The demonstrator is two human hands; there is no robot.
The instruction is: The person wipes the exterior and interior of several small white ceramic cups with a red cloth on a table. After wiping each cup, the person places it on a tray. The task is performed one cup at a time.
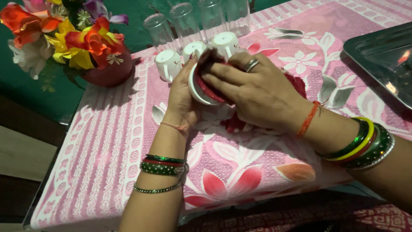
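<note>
two hands on a white cup with a red cloth

left hand [182, 101] wraps around the white cup [198, 88], gripping it from the side; right hand [251, 88] presses a red cloth [210, 88] into the cup's mouth, fingers closed over it; both hands meet on the cup, raised just above the desk [107, 146] with its pink floral cover; beyond the hands stand three upturned white cups [168, 63] and a row of clear glasses [184, 21]; far left of the left hand, a flower pot [109, 71]; far right of the right hand, a steel tray [382, 56].
</note>
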